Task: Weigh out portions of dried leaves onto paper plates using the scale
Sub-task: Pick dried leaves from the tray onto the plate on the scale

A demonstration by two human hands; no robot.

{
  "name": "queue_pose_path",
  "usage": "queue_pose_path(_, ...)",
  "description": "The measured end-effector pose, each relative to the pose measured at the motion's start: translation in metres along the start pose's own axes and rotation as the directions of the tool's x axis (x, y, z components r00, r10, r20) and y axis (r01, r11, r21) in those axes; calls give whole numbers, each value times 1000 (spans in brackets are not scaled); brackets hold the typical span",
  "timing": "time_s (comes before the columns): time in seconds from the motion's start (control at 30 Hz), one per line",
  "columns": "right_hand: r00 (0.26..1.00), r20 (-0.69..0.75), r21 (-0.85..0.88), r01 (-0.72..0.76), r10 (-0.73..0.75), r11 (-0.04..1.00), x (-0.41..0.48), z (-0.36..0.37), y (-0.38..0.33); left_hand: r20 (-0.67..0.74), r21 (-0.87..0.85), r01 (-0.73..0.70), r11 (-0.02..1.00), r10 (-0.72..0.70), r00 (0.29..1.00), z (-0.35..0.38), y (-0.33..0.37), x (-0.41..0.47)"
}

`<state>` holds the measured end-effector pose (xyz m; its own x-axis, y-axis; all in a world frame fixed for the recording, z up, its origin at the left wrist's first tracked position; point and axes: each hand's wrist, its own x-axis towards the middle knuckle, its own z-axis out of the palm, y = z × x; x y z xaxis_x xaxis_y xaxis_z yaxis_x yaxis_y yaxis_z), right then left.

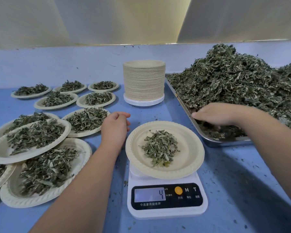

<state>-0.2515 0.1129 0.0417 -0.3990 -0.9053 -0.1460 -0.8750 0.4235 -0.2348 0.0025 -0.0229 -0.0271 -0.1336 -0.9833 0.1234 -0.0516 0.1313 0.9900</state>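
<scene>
A white kitchen scale (166, 199) stands in front of me, its display reading 4. On it sits a paper plate (188, 158) holding a small heap of dried leaves (160, 147). My left hand (115, 125) rests on the blue table just left of the plate, fingers loosely curled, holding nothing. My right hand (213, 114) reaches into the metal tray (207, 142) and lies on the big pile of dried leaves (233, 84). Its fingertips are down among the leaves, and whether they hold any is hidden.
Several filled paper plates (35, 140) crowd the left of the blue table (242, 182), some overlapping. A tall stack of unused plates (144, 81) stands behind the scale. A pale wall closes off the back.
</scene>
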Motion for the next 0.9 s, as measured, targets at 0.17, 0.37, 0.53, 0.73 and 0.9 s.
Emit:
queue_pose_path(0.17, 995, -98, 31, 3, 0, 1000, -30, -4, -4, 8, -10, 2, 1000, -2, 1000, 1, 1, -2)
queue_pose_path(0.37, 998, 69, -103, 22, -15, 994, -54, 21, -20, 10, -2, -8, 1000, 9, 1000, -1, 1, -3)
queue_pose_path(0.53, 994, -77, -150, 69, -81, 986, -56, 25, -19, 5, -13, 3, 1000, -3, 1000, -2, 2, -4)
queue_pose_path(0.73, 976, -175, -6, 127, -126, 992, -52, 28, -9, 13, -29, 5, 1000, -4, 1000, -4, 3, -6)
queue_pose_path(0.9, 927, -350, 44, 157, -132, 987, -48, 27, 0, 1, -23, 5, 1000, -5, 1000, -3, 4, -6)
